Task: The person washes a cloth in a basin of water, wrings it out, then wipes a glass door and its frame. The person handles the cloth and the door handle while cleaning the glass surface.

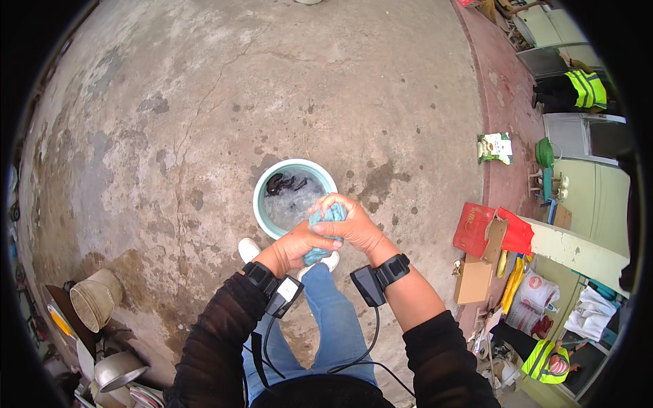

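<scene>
A bunched blue-green cloth (pixel 329 217) is squeezed between my two hands, in front of my knees. My left hand (pixel 293 242) grips its lower end, and my right hand (pixel 347 219) wraps around the upper part. Just beyond them, on the concrete floor, stands a round pale-green basin (pixel 258 204) with a white rim; my right fingers overlap its near right edge in the view. Cloudy, sudsy water (pixel 291 204) fills the basin's bottom, with a dark cloth (pixel 280 183) lying in it.
A beige bucket (pixel 97 301) and a metal pot (pixel 120 370) are at lower left. Cardboard boxes (pixel 474 280), a red box (pixel 472 229) and a green-white packet (pixel 495 148) line the right. Two people in yellow vests (pixel 586 89) (pixel 546 362) are by the building. Cables hang from my wrist devices.
</scene>
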Demonstrator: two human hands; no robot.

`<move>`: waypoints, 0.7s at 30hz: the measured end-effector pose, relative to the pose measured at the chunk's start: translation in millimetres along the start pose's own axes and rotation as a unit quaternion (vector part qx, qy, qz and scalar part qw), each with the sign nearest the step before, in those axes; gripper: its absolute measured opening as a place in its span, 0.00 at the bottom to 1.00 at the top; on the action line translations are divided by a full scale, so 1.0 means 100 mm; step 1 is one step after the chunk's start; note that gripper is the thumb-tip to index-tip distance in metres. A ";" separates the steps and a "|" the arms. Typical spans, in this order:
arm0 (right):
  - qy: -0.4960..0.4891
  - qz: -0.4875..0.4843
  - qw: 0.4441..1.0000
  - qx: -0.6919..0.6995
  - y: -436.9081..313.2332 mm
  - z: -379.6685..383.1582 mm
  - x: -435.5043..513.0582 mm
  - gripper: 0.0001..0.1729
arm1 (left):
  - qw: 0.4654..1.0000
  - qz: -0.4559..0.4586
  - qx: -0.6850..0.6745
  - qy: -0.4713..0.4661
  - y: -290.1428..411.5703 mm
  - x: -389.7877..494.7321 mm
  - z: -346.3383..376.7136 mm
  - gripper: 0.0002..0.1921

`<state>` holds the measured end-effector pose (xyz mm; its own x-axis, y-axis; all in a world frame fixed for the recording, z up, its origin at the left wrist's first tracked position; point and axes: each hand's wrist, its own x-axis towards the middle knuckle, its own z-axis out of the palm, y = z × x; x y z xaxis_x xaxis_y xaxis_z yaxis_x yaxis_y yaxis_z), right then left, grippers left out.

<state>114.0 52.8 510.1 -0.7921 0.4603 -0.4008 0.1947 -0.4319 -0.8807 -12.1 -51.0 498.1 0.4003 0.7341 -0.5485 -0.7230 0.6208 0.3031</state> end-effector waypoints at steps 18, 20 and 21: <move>0.178 -0.083 0.909 -0.369 -0.17 0.25 -0.07 0.13 | 0.884 0.117 0.380 0.246 0.03 -0.10 0.55 0.19; 0.202 -0.054 0.905 -0.372 -0.14 0.27 -0.08 0.14 | 0.858 0.125 0.435 0.242 0.04 -0.09 0.53 0.25; 0.221 -0.053 0.898 -0.377 -0.14 0.28 -0.09 0.14 | 0.851 0.138 0.446 0.243 0.04 -0.10 0.53 0.29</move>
<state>101.8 33.0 533.4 -0.5547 0.8025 -0.2197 0.6009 0.2036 -0.7730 10.6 -41.3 545.7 -0.1511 0.8196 -0.5526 0.0489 0.5646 0.8239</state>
